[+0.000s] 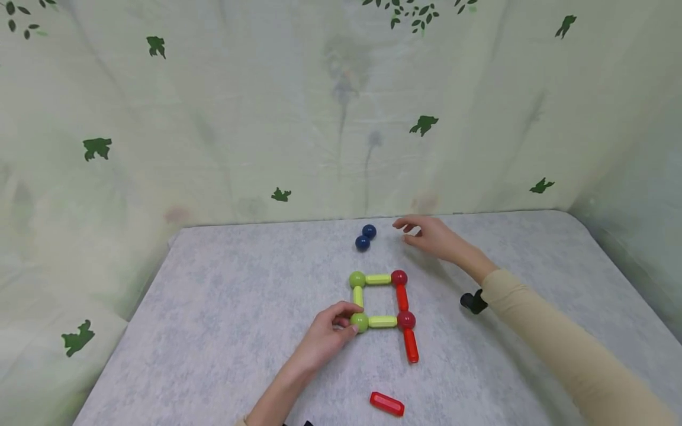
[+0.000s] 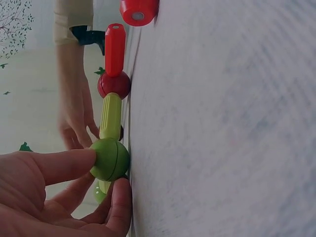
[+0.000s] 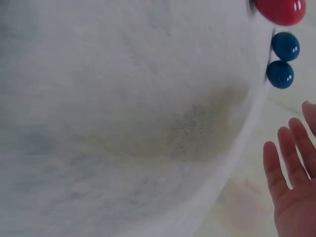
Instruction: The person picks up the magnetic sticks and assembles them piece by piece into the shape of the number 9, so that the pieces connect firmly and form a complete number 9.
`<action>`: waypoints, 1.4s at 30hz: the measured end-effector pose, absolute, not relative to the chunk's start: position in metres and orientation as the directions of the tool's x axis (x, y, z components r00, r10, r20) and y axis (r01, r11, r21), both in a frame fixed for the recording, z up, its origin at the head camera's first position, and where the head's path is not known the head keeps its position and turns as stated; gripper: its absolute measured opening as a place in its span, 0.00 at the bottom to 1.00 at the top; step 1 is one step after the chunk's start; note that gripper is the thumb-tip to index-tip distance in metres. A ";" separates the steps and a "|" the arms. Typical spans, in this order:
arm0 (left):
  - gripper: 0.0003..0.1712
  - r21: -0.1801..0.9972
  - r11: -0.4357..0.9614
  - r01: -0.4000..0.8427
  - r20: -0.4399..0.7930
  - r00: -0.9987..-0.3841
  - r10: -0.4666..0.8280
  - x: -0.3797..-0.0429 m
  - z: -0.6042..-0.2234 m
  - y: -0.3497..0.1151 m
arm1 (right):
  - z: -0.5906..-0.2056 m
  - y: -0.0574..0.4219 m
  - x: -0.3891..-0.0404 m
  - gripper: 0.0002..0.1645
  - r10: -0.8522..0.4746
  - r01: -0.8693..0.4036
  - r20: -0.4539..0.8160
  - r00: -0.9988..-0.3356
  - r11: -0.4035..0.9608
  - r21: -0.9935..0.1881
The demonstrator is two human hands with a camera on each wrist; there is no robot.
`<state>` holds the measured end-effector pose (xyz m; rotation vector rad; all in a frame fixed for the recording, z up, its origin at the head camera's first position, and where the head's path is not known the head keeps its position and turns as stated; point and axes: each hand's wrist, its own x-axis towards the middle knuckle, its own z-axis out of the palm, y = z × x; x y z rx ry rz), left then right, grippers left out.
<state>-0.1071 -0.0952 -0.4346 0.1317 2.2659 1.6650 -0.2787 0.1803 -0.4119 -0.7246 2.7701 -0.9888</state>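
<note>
On the left, the table (image 1: 240, 296) spreads out beside the left hand (image 1: 331, 329), and a pale curtain (image 1: 224, 118) with green leaf shapes hangs beyond both hands. The left hand pinches the near green ball (image 1: 360, 322) between thumb and fingers, at the near left corner of a square of balls and rods on the table. From that ball the left yellow rod (image 1: 358, 295) runs away, past the fingertips, to the far green ball (image 1: 357, 279). Farther beyond the left hand sit two blue balls (image 1: 362, 243), side by side, just left of the right hand's fingertips. Right of the left hand, the far yellow rod (image 1: 378, 279) and the near yellow rod (image 1: 382, 322) lead to the far red ball (image 1: 399, 278) and the near red ball (image 1: 406, 320), joined by a red rod (image 1: 402, 297). Nearer the person than the left hand, and right of it, lies a loose rod (image 1: 387, 404), also red. An end rod (image 1: 411, 345), red too, juts from the near red ball toward the person. The right hand (image 1: 430, 236) hovers above the table, holding nothing, its fingers relaxed and slightly bent. Right of it, a black device (image 1: 473, 302) sits at the wrist, by a beige sleeve (image 1: 559, 337).
</note>
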 end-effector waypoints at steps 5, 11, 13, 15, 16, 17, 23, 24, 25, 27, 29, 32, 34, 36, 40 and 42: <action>0.18 0.944 0.309 -0.120 -0.206 -0.942 0.264 -0.107 -0.434 -0.095 | -0.413 0.165 -0.301 0.24 -0.521 -0.415 0.008 -0.854 0.671 -0.614; 0.18 0.945 0.297 -0.135 -0.216 -0.940 0.262 -0.106 -0.433 -0.094 | -0.414 0.151 -0.315 0.26 -0.583 -0.429 0.000 -0.812 0.598 -0.677; 0.18 0.945 0.297 -0.133 -0.215 -0.941 0.263 -0.106 -0.433 -0.095 | -0.415 0.148 -0.318 0.27 -0.606 -0.427 -0.002 -0.796 0.564 -0.706; 0.18 0.945 0.299 -0.130 -0.213 -0.941 0.264 -0.106 -0.434 -0.095 | -0.415 0.145 -0.321 0.28 -0.629 -0.432 -0.002 -0.777 0.536 -0.726; 0.18 0.945 0.300 -0.129 -0.212 -0.941 0.265 -0.106 -0.434 -0.095 | -0.415 0.143 -0.321 0.28 -0.640 -0.433 -0.003 -0.769 0.525 -0.733; 0.18 0.944 0.302 -0.131 -0.215 -0.940 0.265 -0.107 -0.434 -0.096 | -0.415 0.141 -0.322 0.28 -0.649 -0.432 -0.009 -0.761 0.517 -0.739; 0.17 0.939 0.314 -0.140 -0.226 -0.939 0.259 -0.109 -0.434 -0.097 | -0.423 0.129 -0.323 0.26 -0.639 -0.415 -0.071 -0.766 0.577 -0.704; 0.17 0.940 0.314 -0.137 -0.224 -0.939 0.260 -0.109 -0.434 -0.097 | -0.425 0.128 -0.323 0.25 -0.626 -0.411 -0.076 -0.776 0.593 -0.693; 0.17 0.939 0.314 -0.138 -0.225 -0.939 0.259 -0.109 -0.434 -0.097 | -0.427 0.127 -0.323 0.25 -0.610 -0.405 -0.077 -0.788 0.609 -0.681; 0.17 0.940 0.313 -0.136 -0.223 -0.940 0.260 -0.110 -0.433 -0.097 | -0.429 0.127 -0.323 0.24 -0.576 -0.386 -0.074 -0.814 0.632 -0.672; 0.17 0.940 0.315 -0.133 -0.219 -0.941 0.258 -0.110 -0.432 -0.097 | -0.430 0.128 -0.322 0.23 -0.542 -0.363 -0.068 -0.837 0.645 -0.672; 0.17 0.943 0.309 -0.125 -0.210 -0.943 0.258 -0.109 -0.432 -0.097 | -0.432 0.133 -0.321 0.22 -0.514 -0.338 -0.071 -0.855 0.654 -0.677; 0.18 0.945 0.303 -0.118 -0.201 -0.944 0.260 -0.109 -0.432 -0.096 | -0.434 0.136 -0.320 0.22 -0.509 -0.329 -0.071 -0.858 0.650 -0.685; 0.18 0.948 0.296 -0.116 -0.197 -0.945 0.261 -0.108 -0.432 -0.096 | -0.435 0.142 -0.318 0.22 -0.514 -0.333 -0.057 -0.856 0.633 -0.699; 0.18 0.951 0.286 -0.121 -0.198 -0.945 0.260 -0.107 -0.433 -0.096 | -0.436 0.154 -0.310 0.22 -0.544 -0.365 0.004 -0.839 0.558 -0.746; 0.18 0.950 0.286 -0.125 -0.202 -0.945 0.258 -0.107 -0.433 -0.097 | -0.435 0.161 -0.304 0.22 -0.552 -0.356 0.008 -0.834 0.526 -0.772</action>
